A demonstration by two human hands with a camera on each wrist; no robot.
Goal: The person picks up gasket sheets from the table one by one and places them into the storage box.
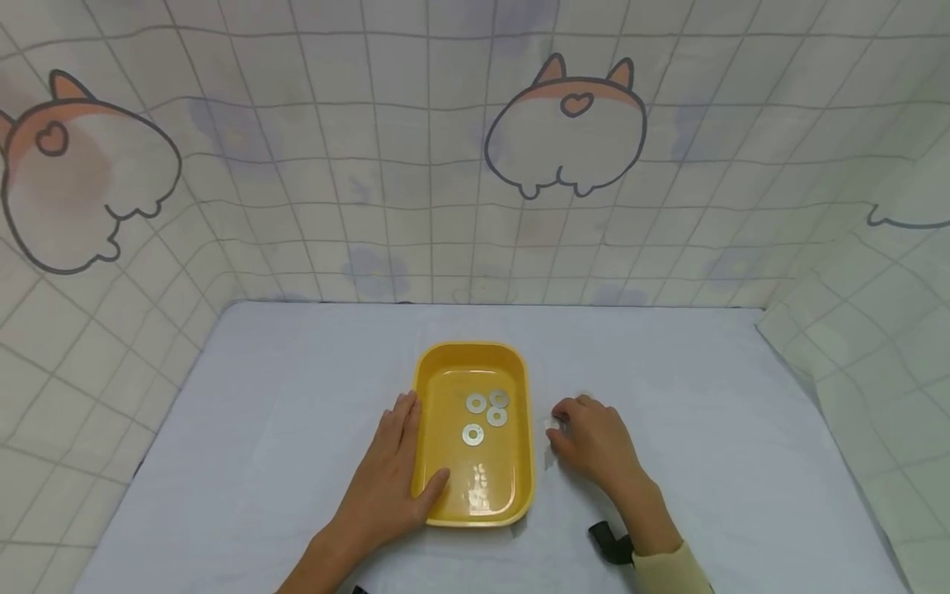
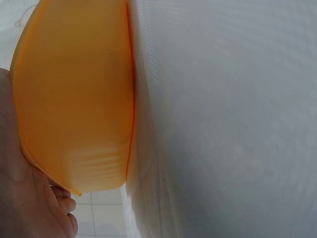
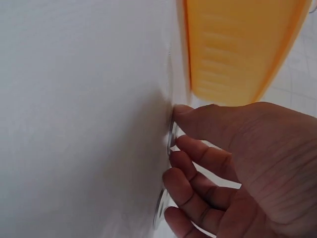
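Note:
A yellow tray (image 1: 453, 487) holds several flat silver washers (image 1: 466, 435) grouped toward its middle and far right. Along the tray's left rim rests my left hand (image 1: 389, 474), its fingers straight and its thumb over the rim near the front corner. To the right of the tray, my right hand (image 1: 597, 441) pinches one washer (image 3: 172, 134) by its edges between thumb and finger, at the white tabletop. A second washer (image 3: 159, 208) lies by the other fingertips in the right wrist view; the hand mostly hides it in the head view.
The tray stands on a white cloth-covered table (image 1: 297, 371). Fabric walls (image 1: 416, 181) with a grid and cartoon animals close in the back and sides. A black strap piece (image 1: 612, 544) shows beside the right wrist.

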